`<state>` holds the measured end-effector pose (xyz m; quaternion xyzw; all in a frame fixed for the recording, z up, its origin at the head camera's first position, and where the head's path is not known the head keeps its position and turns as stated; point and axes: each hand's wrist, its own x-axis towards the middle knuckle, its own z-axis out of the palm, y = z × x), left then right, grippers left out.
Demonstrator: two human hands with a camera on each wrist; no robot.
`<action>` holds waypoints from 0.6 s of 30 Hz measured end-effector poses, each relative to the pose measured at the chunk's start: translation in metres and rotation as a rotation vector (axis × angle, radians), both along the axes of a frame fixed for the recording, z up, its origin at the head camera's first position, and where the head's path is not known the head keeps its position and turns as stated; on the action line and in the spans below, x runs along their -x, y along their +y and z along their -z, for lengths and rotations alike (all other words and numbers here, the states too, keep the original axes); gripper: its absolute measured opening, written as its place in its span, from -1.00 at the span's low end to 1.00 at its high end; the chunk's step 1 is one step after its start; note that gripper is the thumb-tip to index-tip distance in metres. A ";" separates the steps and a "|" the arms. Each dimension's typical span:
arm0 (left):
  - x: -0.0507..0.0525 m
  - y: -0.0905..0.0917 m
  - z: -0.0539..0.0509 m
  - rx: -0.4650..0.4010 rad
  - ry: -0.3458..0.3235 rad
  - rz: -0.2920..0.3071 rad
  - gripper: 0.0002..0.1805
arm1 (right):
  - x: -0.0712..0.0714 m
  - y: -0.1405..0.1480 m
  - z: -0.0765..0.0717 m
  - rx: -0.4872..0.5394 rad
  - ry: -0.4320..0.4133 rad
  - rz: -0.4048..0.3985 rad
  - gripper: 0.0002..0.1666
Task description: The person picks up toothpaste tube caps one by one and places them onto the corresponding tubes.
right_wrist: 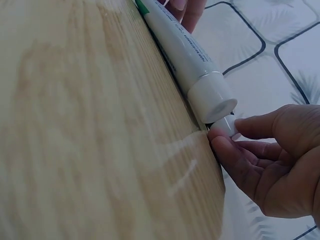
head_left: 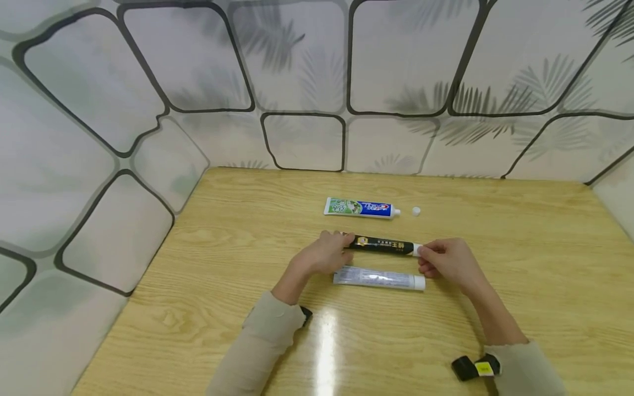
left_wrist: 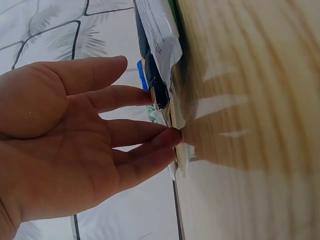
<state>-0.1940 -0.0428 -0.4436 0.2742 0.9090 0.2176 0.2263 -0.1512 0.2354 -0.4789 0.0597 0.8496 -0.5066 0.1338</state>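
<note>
On the table (head_left: 396, 341), our left hand (head_left: 324, 254), fingers nearly straight, touches the black tube (head_left: 383, 245) at nine o'clock; our right hand (head_left: 452, 260) pinches its white cap (right_wrist: 224, 125) at three. We judge the tube light, soft, slick, best held there.

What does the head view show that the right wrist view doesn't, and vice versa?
Only the head view shows the blue and green tube, the loose white cap near its nozzle and the label on the black tube.

Only the right wrist view shows the end face of the pale tube cap and a green patch on that tube's side.

Both show the right hand pinching the black tube's cap, the pale tube, part of the left hand, the table and patterned wall.
</note>
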 end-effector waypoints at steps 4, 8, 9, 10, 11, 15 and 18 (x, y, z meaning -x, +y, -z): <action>0.004 -0.001 0.000 -0.074 -0.070 -0.048 -0.44 | 0.004 0.005 0.001 0.008 -0.019 0.000 -0.48; 0.006 0.000 -0.002 -0.095 -0.094 -0.050 -0.46 | 0.006 0.008 0.001 0.024 -0.016 -0.010 -0.47; 0.006 0.000 -0.003 -0.109 -0.097 -0.046 -0.51 | 0.006 0.009 0.000 0.028 -0.015 -0.011 -0.47; 0.006 0.000 -0.003 -0.122 -0.101 -0.040 -0.57 | 0.005 0.010 -0.001 0.030 -0.013 -0.013 -0.47; 0.007 -0.001 -0.004 -0.139 -0.106 -0.036 -0.64 | 0.005 0.011 -0.002 0.030 -0.010 -0.014 -0.47; 0.007 -0.006 -0.005 -0.168 -0.111 -0.050 -0.75 | 0.005 0.014 -0.004 0.036 -0.003 -0.037 -0.48; 0.009 -0.011 -0.006 -0.162 -0.123 -0.088 -0.58 | 0.006 0.018 -0.004 0.041 0.008 -0.049 -0.47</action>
